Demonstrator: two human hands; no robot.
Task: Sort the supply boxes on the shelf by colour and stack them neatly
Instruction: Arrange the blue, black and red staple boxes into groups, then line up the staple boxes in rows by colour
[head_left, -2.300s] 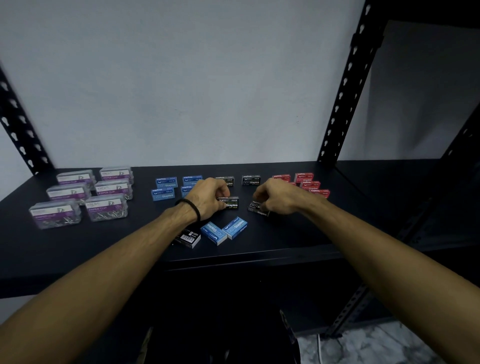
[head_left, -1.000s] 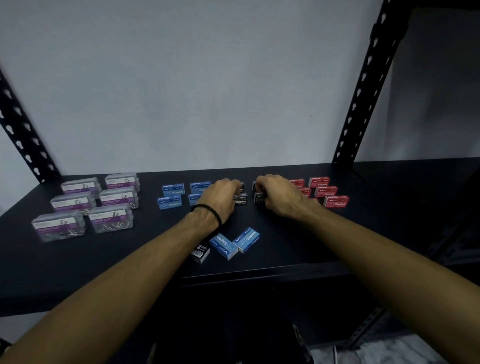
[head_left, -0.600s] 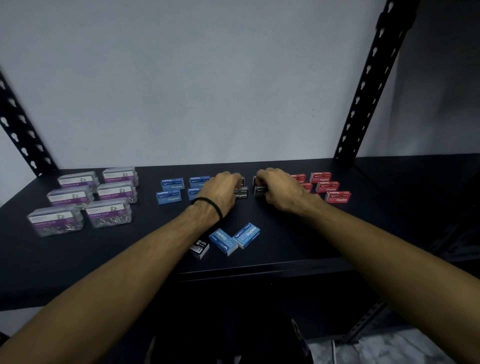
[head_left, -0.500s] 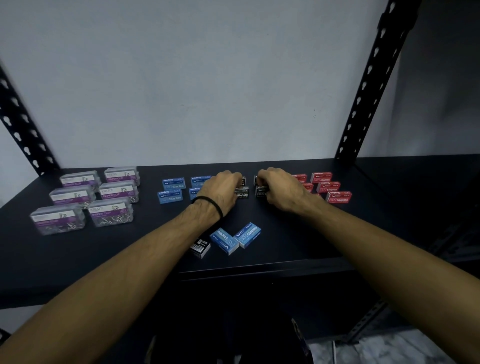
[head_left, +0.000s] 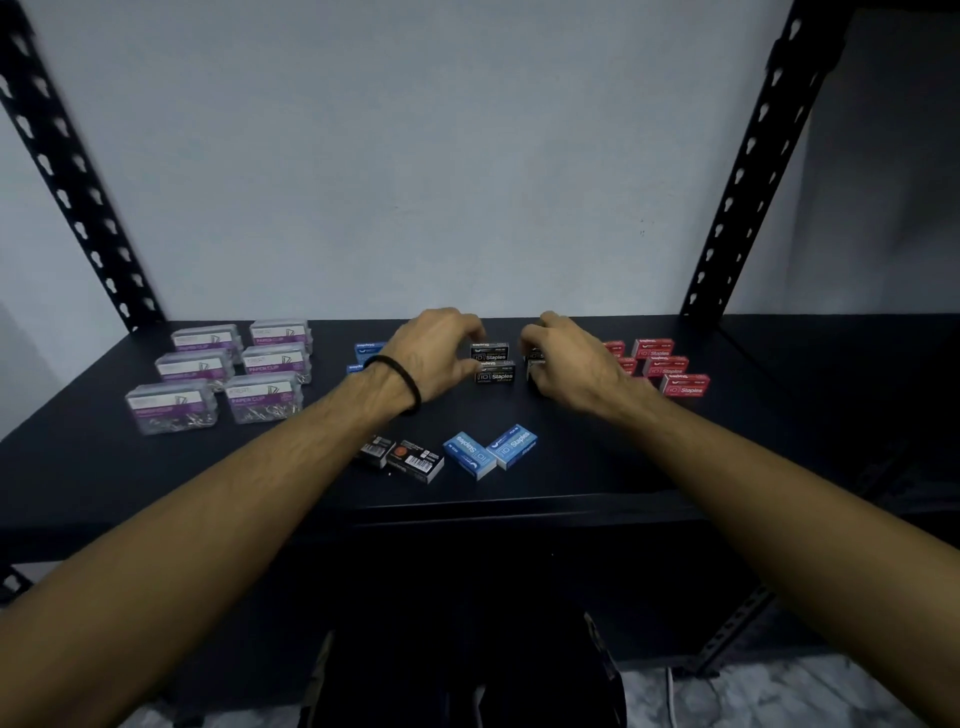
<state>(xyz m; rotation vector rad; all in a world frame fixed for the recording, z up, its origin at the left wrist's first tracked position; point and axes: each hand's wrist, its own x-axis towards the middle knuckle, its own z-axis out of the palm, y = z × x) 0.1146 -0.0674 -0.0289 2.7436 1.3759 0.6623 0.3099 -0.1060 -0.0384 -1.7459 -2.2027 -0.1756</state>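
Now both hands had lifted slightly off the black boxes (head_left: 494, 364) at mid-shelf (head_left: 597, 467): left hand (head_left: 434, 353) loosely open, right hand (head_left: 563, 358) curled, grip unclear; black group seemed settled

- there is one view only, from the camera on my head, so nothing is shared with a second view.
- it looks forward and down along both my forearms to my left hand (head_left: 434, 353) and right hand (head_left: 569, 364).
- it sits near: my arms fill the lower corners, my hands lie about mid-frame.
- beyond my hands it faces the pale wall (head_left: 415, 156); the dark shelf (head_left: 571, 483) spreads to either side of them.
- the wide angle leans the black uprights (head_left: 748, 156) inward, far out past each hand.
- below my forearms, the floor (head_left: 727, 696) shows.
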